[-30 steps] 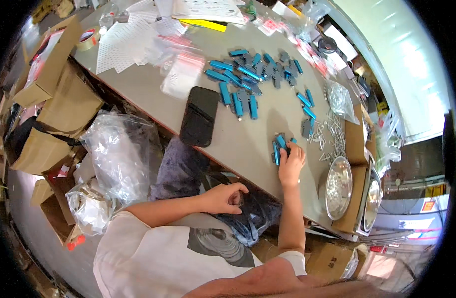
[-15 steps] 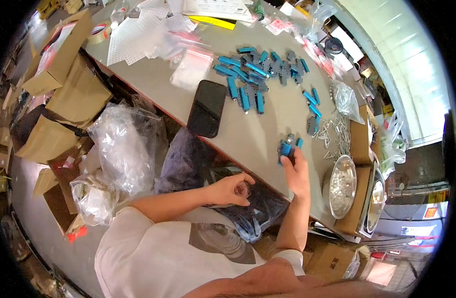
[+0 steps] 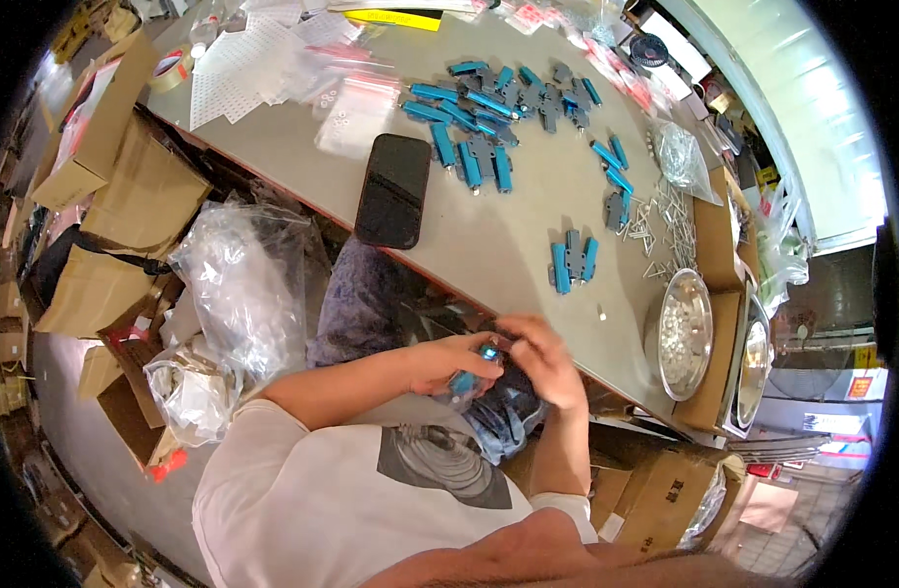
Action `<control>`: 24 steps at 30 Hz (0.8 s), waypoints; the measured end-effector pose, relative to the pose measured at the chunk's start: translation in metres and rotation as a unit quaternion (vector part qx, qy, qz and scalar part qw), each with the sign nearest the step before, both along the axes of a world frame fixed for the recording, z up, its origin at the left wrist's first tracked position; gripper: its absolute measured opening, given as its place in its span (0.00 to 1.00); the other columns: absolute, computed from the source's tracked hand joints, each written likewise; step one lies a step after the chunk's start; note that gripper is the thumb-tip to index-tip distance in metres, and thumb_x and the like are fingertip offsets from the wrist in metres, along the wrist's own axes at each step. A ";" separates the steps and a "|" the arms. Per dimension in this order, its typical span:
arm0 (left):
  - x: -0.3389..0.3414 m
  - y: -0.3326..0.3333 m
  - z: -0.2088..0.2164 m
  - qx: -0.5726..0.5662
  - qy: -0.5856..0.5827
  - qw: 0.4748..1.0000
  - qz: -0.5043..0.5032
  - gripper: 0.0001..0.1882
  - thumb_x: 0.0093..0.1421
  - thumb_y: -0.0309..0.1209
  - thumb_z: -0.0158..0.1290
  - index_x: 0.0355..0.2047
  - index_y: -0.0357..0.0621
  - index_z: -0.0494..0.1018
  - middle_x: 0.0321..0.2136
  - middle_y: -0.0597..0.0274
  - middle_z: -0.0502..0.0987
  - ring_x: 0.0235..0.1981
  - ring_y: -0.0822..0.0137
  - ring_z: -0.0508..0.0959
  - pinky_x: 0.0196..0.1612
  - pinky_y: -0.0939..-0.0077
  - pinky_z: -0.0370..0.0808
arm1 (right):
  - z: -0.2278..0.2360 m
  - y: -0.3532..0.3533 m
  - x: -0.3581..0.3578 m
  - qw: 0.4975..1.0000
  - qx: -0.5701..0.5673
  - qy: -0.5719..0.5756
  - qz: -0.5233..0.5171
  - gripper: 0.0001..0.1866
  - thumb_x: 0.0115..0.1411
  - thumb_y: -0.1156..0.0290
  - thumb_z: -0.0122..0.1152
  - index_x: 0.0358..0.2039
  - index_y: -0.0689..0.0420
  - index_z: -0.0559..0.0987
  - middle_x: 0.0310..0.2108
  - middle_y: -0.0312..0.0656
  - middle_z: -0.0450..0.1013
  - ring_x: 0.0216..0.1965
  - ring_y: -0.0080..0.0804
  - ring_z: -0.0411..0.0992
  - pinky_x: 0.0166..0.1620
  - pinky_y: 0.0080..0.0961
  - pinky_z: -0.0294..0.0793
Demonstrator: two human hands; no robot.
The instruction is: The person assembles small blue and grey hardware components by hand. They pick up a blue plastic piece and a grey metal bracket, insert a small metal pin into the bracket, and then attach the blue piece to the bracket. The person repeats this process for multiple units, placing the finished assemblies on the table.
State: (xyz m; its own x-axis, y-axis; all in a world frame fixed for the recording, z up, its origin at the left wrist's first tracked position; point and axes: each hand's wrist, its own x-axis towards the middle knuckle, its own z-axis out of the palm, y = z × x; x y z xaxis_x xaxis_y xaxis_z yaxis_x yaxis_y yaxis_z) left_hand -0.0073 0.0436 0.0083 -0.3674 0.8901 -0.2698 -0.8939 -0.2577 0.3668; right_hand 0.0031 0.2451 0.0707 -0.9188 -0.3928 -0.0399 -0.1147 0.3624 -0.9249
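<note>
Our left hand [image 3: 451, 364] is curled above our dark trousers [image 3: 359, 309], thumb and fingers wrapped round a blue piece [image 3: 489, 352] whose glinting end shows past them. Our right hand [image 3: 545, 359], blurred, is half bent with its fingers just beside that end; we cannot tell whether it grips anything. Both hands are by the near edge of the counter [image 3: 498, 257], which slants down from upper left to lower right, so the blue piece is held off the surface. Past that edge we have a bare stretch with one small white bit [image 3: 601, 313] on it, then a near group [image 3: 574, 257] of blue and grey pieces, with free room on its left. To the right, a steel bowl [image 3: 702, 314] of white bits stands just beside a cardboard box [image 3: 721, 363], crowding that side. The black phone [image 3: 393, 191] lies at left, its lower end close to the near edge, with broad bare surface between it and the near group. Farther on at right, silver pins [image 3: 670, 230] lie loose near a clear bag [image 3: 682, 162]. Beyond another bare strip we see the large cluster [image 3: 493, 104], some pieces overlapping, with small plastic bags [image 3: 356, 118] left of it and dotted white sheets [image 3: 234, 83] farther left.
</note>
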 end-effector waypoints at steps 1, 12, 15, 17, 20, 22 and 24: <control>0.000 -0.001 0.002 -0.005 0.001 1.000 0.007 0.34 0.53 0.29 0.62 0.58 0.43 0.59 0.32 0.60 0.72 0.33 0.68 0.74 0.36 0.71 0.72 | -0.014 0.011 -0.007 0.991 0.080 0.095 -0.053 0.16 0.59 0.73 0.59 0.48 0.62 0.75 0.49 0.50 0.70 0.51 0.46 0.68 0.55 0.36 0.65; 0.005 -0.016 -0.009 -0.078 0.003 0.997 0.009 0.38 0.57 0.37 0.60 0.62 0.45 0.52 0.40 0.61 0.72 0.41 0.68 0.73 0.40 0.65 0.74 | -0.038 -0.002 -0.014 0.851 0.410 0.292 -0.151 0.27 0.54 0.65 0.64 0.54 0.58 0.73 0.58 0.45 0.64 0.54 0.49 0.63 0.55 0.46 0.62; 0.006 -0.014 -0.008 -0.087 0.010 0.996 -0.006 0.38 0.57 0.37 0.60 0.62 0.46 0.52 0.40 0.61 0.72 0.41 0.68 0.72 0.41 0.65 0.74 | -0.038 -0.018 -0.018 0.872 0.393 0.270 -0.112 0.30 0.57 0.65 0.61 0.59 0.56 0.68 0.62 0.46 0.61 0.56 0.50 0.62 0.57 0.48 0.60; 0.005 -0.013 -0.005 -0.094 0.018 0.995 -0.014 0.38 0.57 0.37 0.60 0.62 0.46 0.52 0.40 0.62 0.71 0.41 0.69 0.73 0.40 0.66 0.74 | -0.034 -0.024 -0.032 0.888 0.376 0.244 -0.103 0.31 0.57 0.66 0.60 0.62 0.55 0.65 0.64 0.47 0.59 0.58 0.51 0.60 0.58 0.49 0.59; 0.006 -0.016 -0.003 -0.097 0.026 0.995 -0.001 0.38 0.56 0.38 0.60 0.62 0.47 0.53 0.41 0.63 0.72 0.40 0.70 0.73 0.39 0.67 0.75 | -0.026 -0.009 -0.049 0.844 0.422 0.281 -0.176 0.30 0.61 0.63 0.56 0.63 0.53 0.63 0.65 0.48 0.57 0.61 0.51 0.57 0.60 0.52 0.53; 0.007 -0.023 0.001 -0.088 0.029 0.995 0.023 0.37 0.57 0.39 0.59 0.62 0.47 0.53 0.41 0.63 0.72 0.40 0.70 0.73 0.40 0.66 0.74 | -0.025 0.005 -0.054 0.785 0.491 0.311 -0.213 0.30 0.61 0.57 0.54 0.61 0.54 0.65 0.64 0.47 0.59 0.63 0.50 0.55 0.60 0.54 0.52; 0.006 -0.030 -0.011 -0.054 -0.009 0.998 0.034 0.35 0.58 0.41 0.58 0.61 0.50 0.55 0.42 0.61 0.73 0.41 0.67 0.74 0.43 0.63 0.74 | -0.026 0.012 -0.043 0.784 0.536 0.243 -0.195 0.30 0.62 0.53 0.54 0.61 0.54 0.66 0.64 0.46 0.58 0.64 0.49 0.55 0.60 0.53 0.51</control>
